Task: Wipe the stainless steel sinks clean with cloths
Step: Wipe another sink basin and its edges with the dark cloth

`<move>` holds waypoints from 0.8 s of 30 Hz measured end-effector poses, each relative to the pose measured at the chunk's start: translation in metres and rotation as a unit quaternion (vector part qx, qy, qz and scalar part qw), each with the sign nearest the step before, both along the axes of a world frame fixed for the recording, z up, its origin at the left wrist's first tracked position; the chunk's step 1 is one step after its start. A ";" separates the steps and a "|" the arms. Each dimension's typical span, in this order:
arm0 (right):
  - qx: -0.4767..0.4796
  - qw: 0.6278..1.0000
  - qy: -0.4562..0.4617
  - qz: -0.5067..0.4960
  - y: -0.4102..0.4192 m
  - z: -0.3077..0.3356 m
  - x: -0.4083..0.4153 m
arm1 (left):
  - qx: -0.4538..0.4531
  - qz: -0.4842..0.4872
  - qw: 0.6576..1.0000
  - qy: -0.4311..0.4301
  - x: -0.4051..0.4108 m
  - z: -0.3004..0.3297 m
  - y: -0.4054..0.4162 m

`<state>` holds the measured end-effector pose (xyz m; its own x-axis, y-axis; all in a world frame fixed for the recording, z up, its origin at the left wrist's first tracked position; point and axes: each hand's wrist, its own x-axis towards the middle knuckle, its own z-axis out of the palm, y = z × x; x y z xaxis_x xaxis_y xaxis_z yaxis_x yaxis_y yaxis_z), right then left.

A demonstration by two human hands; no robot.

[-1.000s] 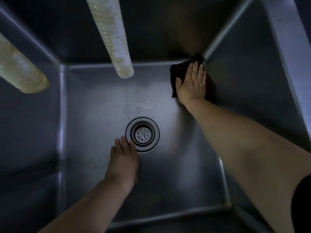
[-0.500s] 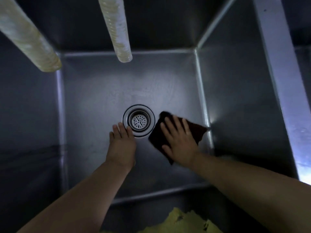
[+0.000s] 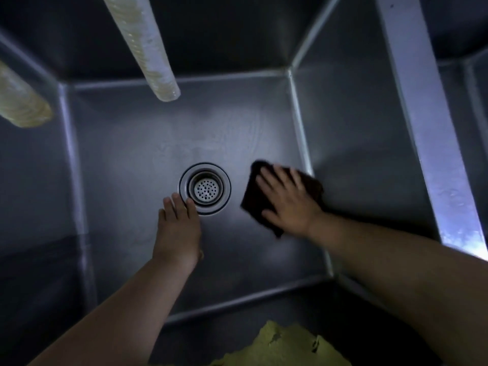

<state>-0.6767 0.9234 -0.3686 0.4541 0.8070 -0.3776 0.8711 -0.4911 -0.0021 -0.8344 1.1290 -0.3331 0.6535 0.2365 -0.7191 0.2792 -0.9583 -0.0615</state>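
I look straight down into a deep stainless steel sink (image 3: 132,159). My right hand (image 3: 287,204) lies flat, fingers spread, pressing a dark cloth (image 3: 253,199) onto the basin floor between the round drain strainer (image 3: 205,188) and the right wall. My left hand (image 3: 177,228) is empty, fingers straight and together, braced on the floor with its fingertips touching the strainer's rim.

I judge the wiping to be mid-way: faint damp arcs show on the floor beyond the drain, while the walls and near corners give no clear sign either way, and a second basin at far right looks untouched.

Two pale ribbed hoses (image 3: 148,48) hang in from above. The light is dim and bluish. A crumpled yellow cloth (image 3: 285,344) sits at the bottom edge.
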 end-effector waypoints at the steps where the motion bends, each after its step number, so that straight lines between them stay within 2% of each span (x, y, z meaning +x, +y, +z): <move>1: 0.007 1.000 -0.008 -0.030 0.008 -0.002 0.017 | 0.001 0.001 1.000 0.003 0.001 0.000 0.000; 5: -0.009 0.995 -0.011 -0.102 0.031 -0.010 0.046 | 0.011 -0.016 1.000 0.002 0.000 -0.001 0.001; 11: -0.021 0.993 0.017 -0.119 0.002 -0.005 0.007 | 0.006 -0.014 1.000 -0.001 -0.002 -0.001 0.002; 14: -0.063 0.990 0.042 -0.119 -0.026 0.000 -0.031 | -0.002 -0.009 1.000 -0.007 -0.002 0.000 0.001; 20: -0.173 0.957 0.109 -0.205 -0.035 -0.002 -0.090 | 0.011 -0.016 0.999 -0.027 -0.002 0.004 -0.003; 22: -0.168 0.961 0.122 -0.180 -0.030 0.002 -0.098 | 0.014 -0.016 0.999 -0.028 -0.001 0.002 -0.004; 24: -0.142 0.976 0.133 -0.101 -0.022 0.005 -0.100 | 0.018 -0.017 0.999 -0.027 -0.001 0.001 -0.004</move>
